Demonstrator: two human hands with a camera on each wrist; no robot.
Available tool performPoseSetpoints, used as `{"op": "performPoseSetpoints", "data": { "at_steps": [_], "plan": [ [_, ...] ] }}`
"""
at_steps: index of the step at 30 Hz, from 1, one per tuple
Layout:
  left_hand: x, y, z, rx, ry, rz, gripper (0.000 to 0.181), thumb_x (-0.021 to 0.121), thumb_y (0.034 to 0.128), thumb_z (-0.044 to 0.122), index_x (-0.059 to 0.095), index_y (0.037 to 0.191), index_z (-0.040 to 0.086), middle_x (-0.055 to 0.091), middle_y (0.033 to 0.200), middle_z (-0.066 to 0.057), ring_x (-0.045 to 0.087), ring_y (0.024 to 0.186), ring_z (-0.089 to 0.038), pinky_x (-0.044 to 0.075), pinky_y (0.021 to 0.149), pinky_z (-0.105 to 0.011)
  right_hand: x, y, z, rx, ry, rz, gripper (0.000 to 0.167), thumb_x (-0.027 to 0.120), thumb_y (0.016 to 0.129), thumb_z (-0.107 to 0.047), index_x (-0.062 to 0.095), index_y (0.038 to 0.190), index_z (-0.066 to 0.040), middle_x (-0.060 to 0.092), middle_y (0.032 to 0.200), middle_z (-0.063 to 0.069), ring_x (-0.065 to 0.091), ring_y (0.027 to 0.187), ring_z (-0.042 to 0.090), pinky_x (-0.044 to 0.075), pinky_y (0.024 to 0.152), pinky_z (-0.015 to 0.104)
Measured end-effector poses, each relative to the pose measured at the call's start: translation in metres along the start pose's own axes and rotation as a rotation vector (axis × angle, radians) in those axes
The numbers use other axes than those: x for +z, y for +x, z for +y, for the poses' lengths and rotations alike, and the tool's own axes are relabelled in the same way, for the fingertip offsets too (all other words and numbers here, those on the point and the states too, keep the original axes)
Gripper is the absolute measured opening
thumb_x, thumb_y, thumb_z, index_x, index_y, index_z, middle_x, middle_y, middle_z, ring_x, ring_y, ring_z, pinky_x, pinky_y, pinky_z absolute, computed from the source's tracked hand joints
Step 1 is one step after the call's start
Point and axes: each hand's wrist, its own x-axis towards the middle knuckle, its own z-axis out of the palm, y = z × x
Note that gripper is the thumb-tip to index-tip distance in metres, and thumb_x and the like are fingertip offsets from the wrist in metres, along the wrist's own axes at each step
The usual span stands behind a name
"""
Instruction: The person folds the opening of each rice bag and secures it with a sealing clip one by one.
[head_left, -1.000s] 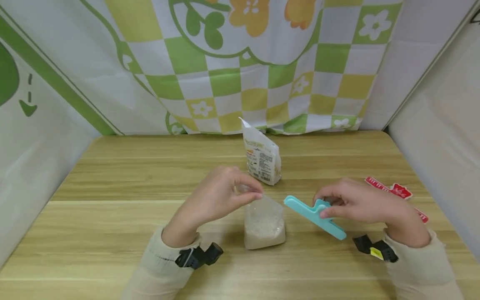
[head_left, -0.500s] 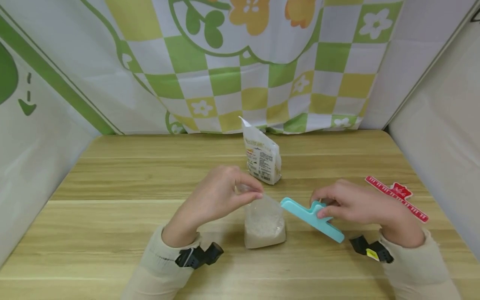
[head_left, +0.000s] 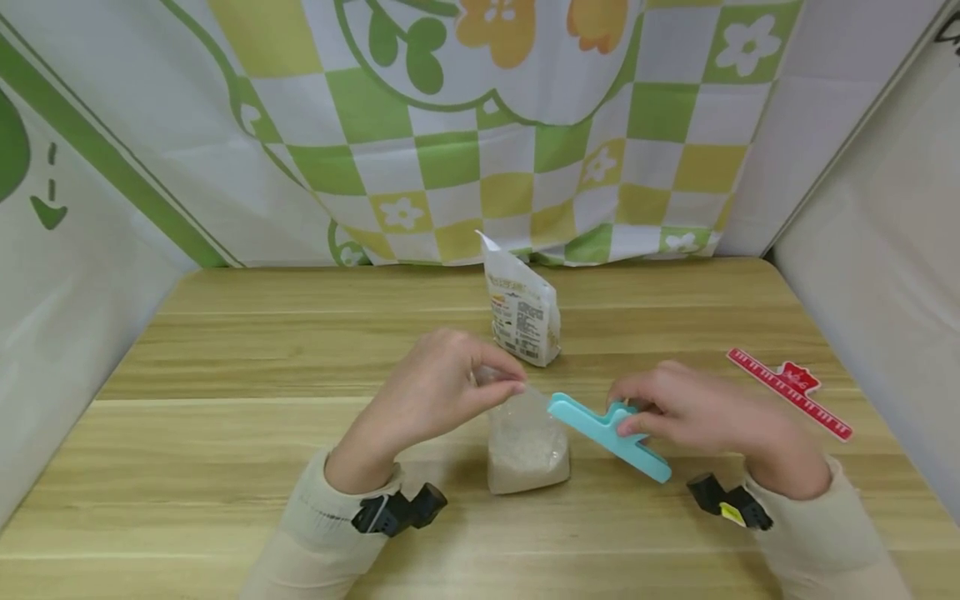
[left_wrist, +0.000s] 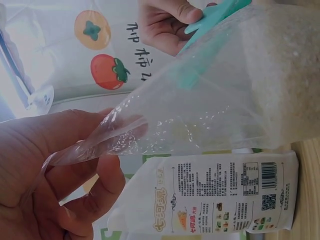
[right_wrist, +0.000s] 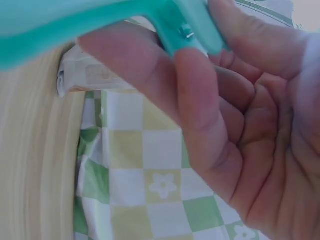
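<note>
A clear plastic bag (head_left: pixel 527 458) with pale grain, which looks like rice, in its bottom stands on the table. My left hand (head_left: pixel 435 396) pinches the bag's top between thumb and fingers; in the left wrist view the film (left_wrist: pixel 165 115) stretches taut from the fingertips. My right hand (head_left: pixel 697 417) holds a turquoise bag clip (head_left: pixel 607 437) by its handle, thumb on one side and fingers on the other. The clip's left end is at the bag's upper right edge; whether they touch I cannot tell. Close up, the clip (right_wrist: pixel 185 25) shows a metal spring pin.
Behind the clear bag stands a white printed packet (head_left: pixel 522 308), its top peaked. A red bag clip (head_left: pixel 791 392) lies on the wooden table (head_left: pixel 225 367), right of my right hand. A checked cloth (head_left: pixel 517 150) hangs at the table's back edge.
My right hand has moved left with the turquoise clip, bringing its end up to the clear bag. More of the red clip now shows. The left hand has stayed in place.
</note>
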Motion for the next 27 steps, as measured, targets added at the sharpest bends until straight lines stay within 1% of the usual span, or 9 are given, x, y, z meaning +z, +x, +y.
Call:
{"op": "performPoseSetpoints", "data": {
  "at_steps": [3,4,10,13,18,23,27],
  "plan": [
    [0.000,0.000,0.000,-0.004,0.004,0.002,0.010,0.075,0.0888,0.020,0.080,0.093,0.014,0.078,0.087,0.003,0.068,0.070,0.001,0.048,0.059,-0.018,0.002,0.003,0.001,-0.005,0.028,0.009,0.013,0.064,0.096,-0.027,0.063,0.089,-0.016,0.059,0.071,-0.010,0.046,0.062,-0.006,0.048,0.059,0.019],
    [0.000,0.000,0.000,-0.005,0.006,0.003,0.009,0.075,0.0886,0.020,0.080,0.093,0.014,0.078,0.087,0.003,0.069,0.071,0.000,0.048,0.059,-0.018,0.003,0.003,0.001,-0.013,0.029,0.014,0.013,0.064,0.096,-0.027,0.063,0.090,-0.016,0.058,0.071,-0.010,0.045,0.061,-0.007,0.048,0.058,0.019],
    [-0.001,0.000,0.000,0.007,0.015,0.015,0.009,0.075,0.0878,0.019,0.080,0.092,0.013,0.078,0.087,0.003,0.070,0.072,0.000,0.050,0.061,-0.018,0.004,0.008,0.004,-0.071,0.014,0.043,0.013,0.063,0.096,-0.027,0.062,0.093,-0.014,0.046,0.066,-0.016,0.034,0.056,-0.009,0.040,0.051,0.017],
    [-0.001,0.000,-0.001,0.014,0.009,0.019,0.009,0.075,0.0876,0.018,0.080,0.092,0.012,0.078,0.087,0.002,0.070,0.071,-0.001,0.050,0.061,-0.018,0.005,0.011,0.006,-0.087,-0.005,0.054,0.012,0.063,0.096,-0.026,0.062,0.094,-0.014,0.043,0.066,-0.017,0.032,0.055,-0.009,0.038,0.050,0.017],
    [0.001,0.000,-0.003,0.027,-0.008,0.024,0.008,0.075,0.0876,0.015,0.080,0.091,0.010,0.078,0.087,0.000,0.071,0.073,-0.003,0.051,0.061,-0.017,0.008,0.014,0.009,-0.112,-0.012,0.076,0.009,0.063,0.097,-0.022,0.059,0.092,-0.015,0.045,0.065,-0.016,0.033,0.055,-0.009,0.039,0.049,0.017],
    [0.002,0.000,-0.001,0.010,-0.013,0.022,0.008,0.075,0.0869,0.015,0.080,0.092,0.011,0.078,0.088,-0.001,0.070,0.071,-0.003,0.051,0.058,-0.016,0.011,0.016,0.009,-0.131,-0.018,0.100,0.006,0.062,0.098,-0.019,0.060,0.096,-0.014,0.046,0.065,-0.016,0.034,0.054,-0.009,0.039,0.048,0.016],
    [0.003,0.000,0.000,0.005,-0.006,0.024,0.008,0.075,0.0868,0.015,0.080,0.092,0.011,0.078,0.088,0.000,0.070,0.071,-0.003,0.051,0.059,-0.016,0.012,0.017,0.008,-0.132,-0.026,0.115,0.005,0.062,0.098,-0.018,0.061,0.099,-0.013,0.046,0.065,-0.016,0.035,0.053,-0.009,0.038,0.048,0.016]
  ]
}}
